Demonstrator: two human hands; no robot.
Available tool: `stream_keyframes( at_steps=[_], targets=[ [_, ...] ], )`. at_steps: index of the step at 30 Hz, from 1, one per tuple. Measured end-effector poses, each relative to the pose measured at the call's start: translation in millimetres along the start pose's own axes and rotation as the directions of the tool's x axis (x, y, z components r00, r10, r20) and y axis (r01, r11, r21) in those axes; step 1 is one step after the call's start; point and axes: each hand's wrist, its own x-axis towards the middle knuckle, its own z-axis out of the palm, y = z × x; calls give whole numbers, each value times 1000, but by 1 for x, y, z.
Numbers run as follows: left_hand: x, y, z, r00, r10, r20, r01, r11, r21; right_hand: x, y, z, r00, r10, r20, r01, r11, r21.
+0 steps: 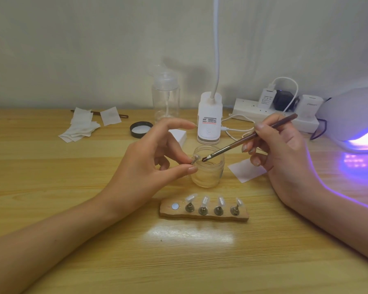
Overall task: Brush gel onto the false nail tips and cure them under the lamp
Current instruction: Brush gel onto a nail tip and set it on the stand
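Both forearms come in over the near edge of the desk (179, 262). Just beyond them lies a wooden holder (204, 216) with four false tips (204, 200) standing on metal pegs and one bare spot (175, 206) at its left end.

Behind the holder, toward the middle of the desk, the left hand (149, 158) pinches the fifth nail tip (195, 159) by its peg between thumb and a finger, over the mouth of the open gel jar (208, 168). The right hand (285, 149) grips the brush (249, 139) like a pen. Its bristles are at the tip, touching it or just beside it; I cannot tell which.

The step in hand looks like coating this one tip. To do it well:
- Keep the pinch low on the peg, so the fingers stay off the wet surface.
- Rest the heel of the right hand on the desk for steadiness.
- Pull thin, even strokes from base to free edge, and wipe spare gel on the jar rim so none pools at the sides.
- Work over the jar, so drips fall back in.

The curing lamp (353, 115) glows violet at the right edge of the desk, near enough that the coated tip need not travel far. The jar's lid (141, 129) lies toward the far left.
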Motion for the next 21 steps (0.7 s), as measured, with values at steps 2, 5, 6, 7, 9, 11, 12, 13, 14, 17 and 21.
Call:
stream_keyframes(
  at_steps=[2,5,6,7,9,11,12,13,14,17,21],
  targets=[
    [0,0,0,1000,2,-1,-2,1000,1,0,-1,0,1000,-11,9,11,999,47],
    [0,1,0,1000,2,-2,-2,1000,-3,1,-1,2,998,-8,65,5,999,50],
    [0,1,0,1000,4,-2,-4,1000,-1,0,0,2,997,-1,71,-2,1000,31],
    [0,1,0,1000,5,-2,-5,1000,2,0,0,2,998,11,64,-12,1000,12],
    [0,2,0,1000,6,-3,-6,1000,7,1,1,1,999,33,14,-33,999,-12],
    [-1,2,0,1000,10,-3,-10,1000,11,1,0,-1,999,30,-18,-30,1000,6],
    [-1,2,0,1000,12,-4,-12,1000,14,1,0,0,1000,17,-9,-17,999,27],
    [-1,1,0,1000,13,-4,-12,1000,15,1,-1,1,1000,3,14,-3,999,46],
    [-1,1,0,1000,13,-4,-13,1000,15,1,-1,1,999,-8,42,6,998,55],
    [0,-1,-1,1000,20,-4,-20,1000,16,-1,-1,3,997,-3,72,2,1000,15],
    [0,0,-1,1000,22,-7,-22,1000,12,-1,0,1,1000,5,-2,-5,1000,6]
  ],
)
